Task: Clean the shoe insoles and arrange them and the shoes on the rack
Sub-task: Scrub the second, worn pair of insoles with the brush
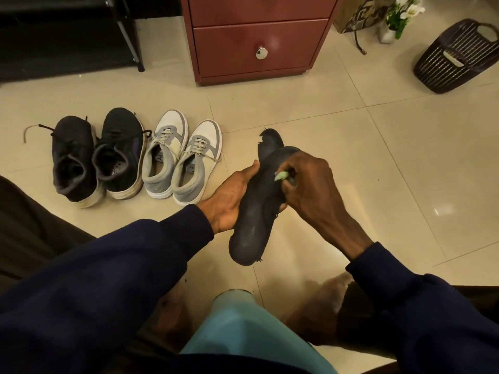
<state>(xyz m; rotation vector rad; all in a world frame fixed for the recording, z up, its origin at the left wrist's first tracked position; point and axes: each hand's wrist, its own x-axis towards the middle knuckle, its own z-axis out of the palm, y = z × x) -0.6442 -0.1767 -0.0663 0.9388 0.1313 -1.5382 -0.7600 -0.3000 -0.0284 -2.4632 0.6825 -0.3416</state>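
The left hand [229, 198] gripped a dark insole [259, 203] from beneath while the right hand [310, 184] pressed a small pale green cloth [280, 176] against it. On the tiled floor [378, 147] stood black sneakers [97, 155] just beside grey-and-white sneakers [181, 157].

- Floor [351, 157]: large glossy cream tiles, thin grout lines, pale glare patch at right.
- Reddish-brown drawer unit [259, 66] stands top centre; two drawer fronts in view, round metal knob [261, 52] on the lower one.
- Dark slatted plastic basket [456, 58] on the tiles, top right.
- White flowers [407, 9] in a small pale vase; patterned bag [356, 14] just beside, nearer the drawer unit.
- Light warm, indoor.
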